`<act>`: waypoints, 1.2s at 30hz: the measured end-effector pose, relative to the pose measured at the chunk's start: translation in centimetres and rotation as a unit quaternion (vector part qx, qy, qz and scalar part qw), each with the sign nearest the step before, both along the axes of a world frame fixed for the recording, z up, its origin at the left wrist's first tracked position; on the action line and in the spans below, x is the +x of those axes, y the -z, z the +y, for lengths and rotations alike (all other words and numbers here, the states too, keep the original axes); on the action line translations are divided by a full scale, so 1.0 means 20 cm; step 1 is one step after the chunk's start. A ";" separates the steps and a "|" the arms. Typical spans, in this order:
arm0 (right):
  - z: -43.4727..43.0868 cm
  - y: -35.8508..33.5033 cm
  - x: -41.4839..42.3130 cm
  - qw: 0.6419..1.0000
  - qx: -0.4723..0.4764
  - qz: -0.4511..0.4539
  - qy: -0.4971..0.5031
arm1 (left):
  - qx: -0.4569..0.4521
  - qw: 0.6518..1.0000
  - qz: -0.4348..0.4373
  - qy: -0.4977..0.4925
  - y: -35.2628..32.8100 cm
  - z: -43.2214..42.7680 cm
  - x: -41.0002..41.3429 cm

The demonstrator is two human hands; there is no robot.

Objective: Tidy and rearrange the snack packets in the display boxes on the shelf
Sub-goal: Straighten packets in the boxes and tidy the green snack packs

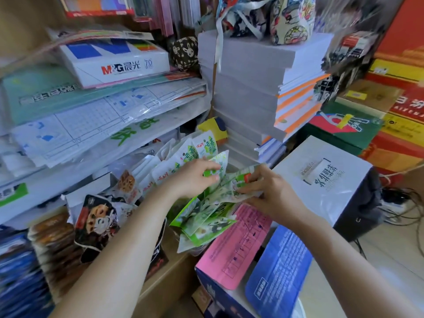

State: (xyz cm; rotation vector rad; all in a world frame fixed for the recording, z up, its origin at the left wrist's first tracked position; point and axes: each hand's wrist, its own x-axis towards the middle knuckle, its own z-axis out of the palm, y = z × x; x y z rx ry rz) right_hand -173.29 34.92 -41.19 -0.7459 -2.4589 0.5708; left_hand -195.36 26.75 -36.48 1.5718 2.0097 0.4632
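Left hand (195, 177) and right hand (270, 193) each pinch green packets (206, 216); white packets (183, 154) behind stand ordered, greens jumbled, perhaps halfway.

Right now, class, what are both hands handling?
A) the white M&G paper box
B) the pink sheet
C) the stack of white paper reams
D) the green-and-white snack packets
D: the left hand and the right hand both grip the green-and-white snack packets fanned out between them.
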 end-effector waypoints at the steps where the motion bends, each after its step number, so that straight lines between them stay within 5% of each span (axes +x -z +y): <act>1: 0.01 0.00 0.00 1.000 0.005 0.007 0.001 | 0.012 1.000 -0.001 -0.015 0.00 0.00 0.01; 9: 0.07 -0.12 -0.07 0.985 0.041 0.128 0.111 | 0.180 0.973 0.018 -0.145 0.00 0.00 0.02; 16: 0.14 -0.24 -0.11 0.973 0.070 0.142 0.168 | 0.317 0.927 -0.001 -0.203 0.02 -0.02 -0.01; 23: 0.11 -0.23 -0.19 0.969 0.137 0.177 0.100 | 0.413 0.872 -0.038 -0.260 -0.02 -0.04 -0.01; 27: 0.10 -0.11 -0.25 0.995 0.081 0.057 0.008 | 0.376 0.892 -0.038 -0.249 0.02 -0.04 0.00; 36: 0.09 -0.09 -0.24 0.999 0.031 0.024 -0.007 | 0.271 0.934 -0.035 -0.230 0.09 -0.04 0.02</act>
